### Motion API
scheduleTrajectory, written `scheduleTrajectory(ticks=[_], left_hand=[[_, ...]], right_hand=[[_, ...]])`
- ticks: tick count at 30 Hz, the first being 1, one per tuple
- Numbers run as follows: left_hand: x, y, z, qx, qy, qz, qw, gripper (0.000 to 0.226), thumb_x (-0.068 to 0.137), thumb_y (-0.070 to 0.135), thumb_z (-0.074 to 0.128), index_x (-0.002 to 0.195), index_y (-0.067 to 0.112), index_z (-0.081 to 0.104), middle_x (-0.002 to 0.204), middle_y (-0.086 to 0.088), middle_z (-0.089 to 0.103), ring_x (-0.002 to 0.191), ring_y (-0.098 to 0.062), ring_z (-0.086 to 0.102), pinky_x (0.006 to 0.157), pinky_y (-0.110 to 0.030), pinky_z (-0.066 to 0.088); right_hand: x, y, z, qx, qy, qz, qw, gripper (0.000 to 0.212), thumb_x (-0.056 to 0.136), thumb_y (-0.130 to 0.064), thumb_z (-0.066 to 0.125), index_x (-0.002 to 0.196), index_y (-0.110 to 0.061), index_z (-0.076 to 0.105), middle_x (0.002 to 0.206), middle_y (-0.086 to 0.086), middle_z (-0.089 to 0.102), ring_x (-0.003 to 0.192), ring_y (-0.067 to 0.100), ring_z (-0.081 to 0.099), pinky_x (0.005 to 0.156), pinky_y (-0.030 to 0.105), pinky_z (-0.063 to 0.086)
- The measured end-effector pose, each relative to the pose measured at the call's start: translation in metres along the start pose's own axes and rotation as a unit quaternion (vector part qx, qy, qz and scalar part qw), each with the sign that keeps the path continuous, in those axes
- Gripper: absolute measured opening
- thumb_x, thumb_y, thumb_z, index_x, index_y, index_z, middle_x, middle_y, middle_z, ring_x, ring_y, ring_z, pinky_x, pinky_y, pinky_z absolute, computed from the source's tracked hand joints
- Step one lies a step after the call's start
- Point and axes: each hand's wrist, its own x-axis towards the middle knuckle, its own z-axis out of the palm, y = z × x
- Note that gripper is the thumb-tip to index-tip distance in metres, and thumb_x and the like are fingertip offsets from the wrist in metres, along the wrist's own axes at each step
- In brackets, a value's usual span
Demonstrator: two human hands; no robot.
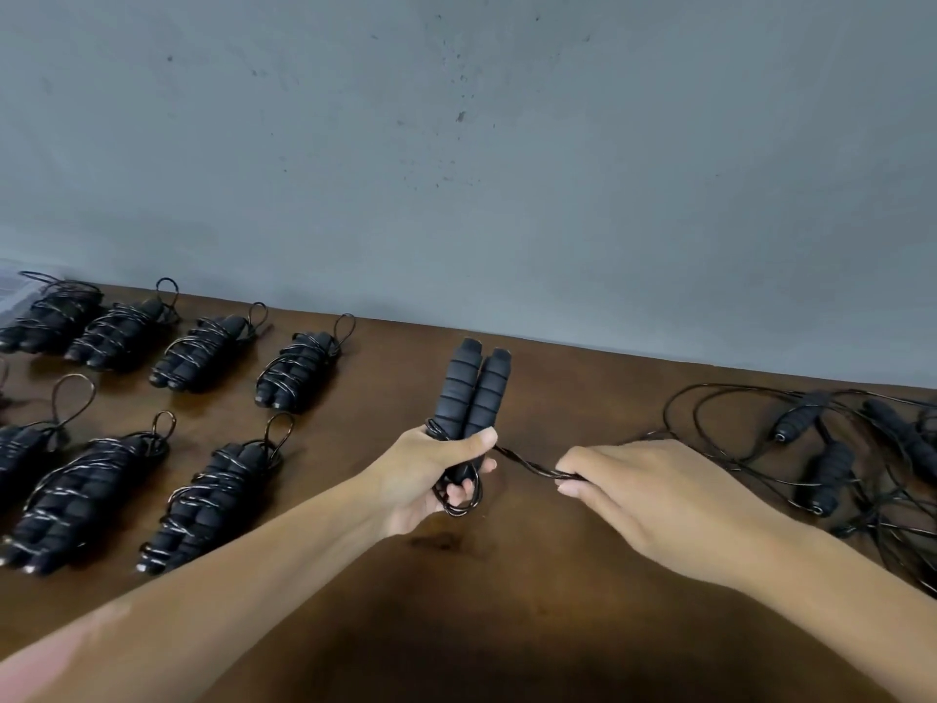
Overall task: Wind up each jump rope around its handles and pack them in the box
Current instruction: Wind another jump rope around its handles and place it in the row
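Note:
My left hand (431, 474) grips the lower end of two black foam jump-rope handles (471, 388) held side by side and pointing up over the brown table (532, 575). A few turns of thin black cord loop around their base. My right hand (639, 494) pinches the doubled cord (527, 466), which runs taut from the handles to my fingers and on to the right. No box is in view.
Several wound-up jump ropes (213, 499) lie in two rows on the left of the table. A tangle of unwound ropes with loose handles (831, 469) lies at the right. A grey wall (456, 170) stands right behind the table's far edge.

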Motion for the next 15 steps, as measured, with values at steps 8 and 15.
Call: scheduleTrajectory(ticks=[8,15], left_hand=[[-0.011,-0.004,-0.003,0.253,-0.05,0.036,0.966,0.026,0.082,0.022,0.086,0.099,0.01,0.071,0.078,-0.012,0.072,0.046,-0.018,0.046,0.043,-0.024,0.036],[-0.016,0.002,0.01,0.408,-0.091,0.063,0.906,0.039,0.075,0.037,0.092,0.094,0.008,0.074,0.081,-0.023,0.076,0.037,-0.014,0.046,0.042,-0.021,0.038]], right_hand=[[0.02,-0.027,-0.011,-0.125,0.108,-0.046,0.985,0.024,0.097,-0.03,0.064,0.082,-0.025,0.046,0.06,-0.011,0.035,0.046,0.012,0.03,0.043,0.022,0.011],[0.034,-0.024,-0.025,-0.202,0.121,-0.043,0.971,0.042,0.073,-0.024,0.09,0.08,-0.026,0.049,0.063,-0.01,0.028,0.046,0.016,0.024,0.04,0.025,0.014]])
